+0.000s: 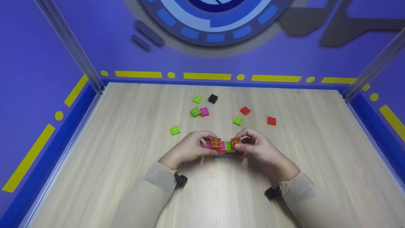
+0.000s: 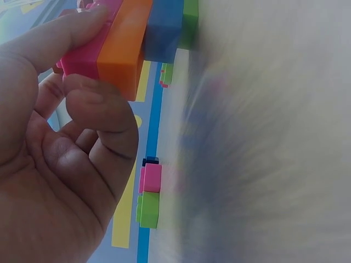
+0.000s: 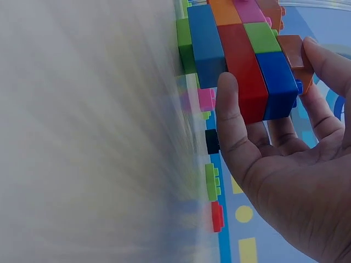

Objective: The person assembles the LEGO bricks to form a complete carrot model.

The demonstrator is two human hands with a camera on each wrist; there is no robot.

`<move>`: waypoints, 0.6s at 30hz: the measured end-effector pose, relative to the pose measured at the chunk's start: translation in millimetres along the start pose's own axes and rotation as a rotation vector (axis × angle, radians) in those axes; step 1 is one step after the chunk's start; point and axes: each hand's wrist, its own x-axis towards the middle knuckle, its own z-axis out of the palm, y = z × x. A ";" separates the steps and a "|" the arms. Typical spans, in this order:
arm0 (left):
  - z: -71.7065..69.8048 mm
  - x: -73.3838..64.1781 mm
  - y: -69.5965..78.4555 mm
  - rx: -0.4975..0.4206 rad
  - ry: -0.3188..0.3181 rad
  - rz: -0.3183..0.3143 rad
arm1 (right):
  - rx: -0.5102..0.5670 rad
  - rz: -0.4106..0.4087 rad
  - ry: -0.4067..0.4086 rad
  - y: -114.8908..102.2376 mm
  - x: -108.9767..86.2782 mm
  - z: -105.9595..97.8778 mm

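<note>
Brown-orange and studded, the left top brick [image 1: 216,142] and the right top brick [image 1: 235,142] stand apart on the brick stack [image 1: 227,145], between my hands in the near middle part of the table [image 1: 202,190]. I have it by both ends, probably so that neither can tip or twist. Whether its underside touches the wood, I cannot tell.

My left hand [image 1: 192,146] pinches the left end: thumb on the pink end brick [image 2: 82,61], a bent finger against its corner by the orange brick [image 2: 122,52]. My right hand [image 1: 261,146] grips the right end, thumb on the right top brick; a lower finger touches the red end brick [image 3: 244,76], next to the dark blue brick [image 3: 278,87]. On both hands, thumb and fingers part only as far as the bricks between them demand.

Loose pieces lie farther off, which I judge leaves me working room: a black brick [image 1: 213,98] at the far side, a green brick [image 1: 195,112] just beside a pink loose brick [image 1: 204,111], a red piece [image 1: 271,121] at the right, and a flat lime piece [image 1: 175,130] at the left.
</note>
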 end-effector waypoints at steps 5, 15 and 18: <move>-0.7 -1.5 -0.6 0.008 0.003 0.008 | 0.031 0.041 -0.028 3.1 -3.2 3.2; -1.3 -1.3 -0.1 0.002 0.001 -0.006 | 0.253 0.110 -0.015 3.2 -3.7 9.5; -0.2 -0.4 -0.4 -0.002 -0.002 -0.005 | 0.214 0.102 0.015 2.5 -4.1 9.6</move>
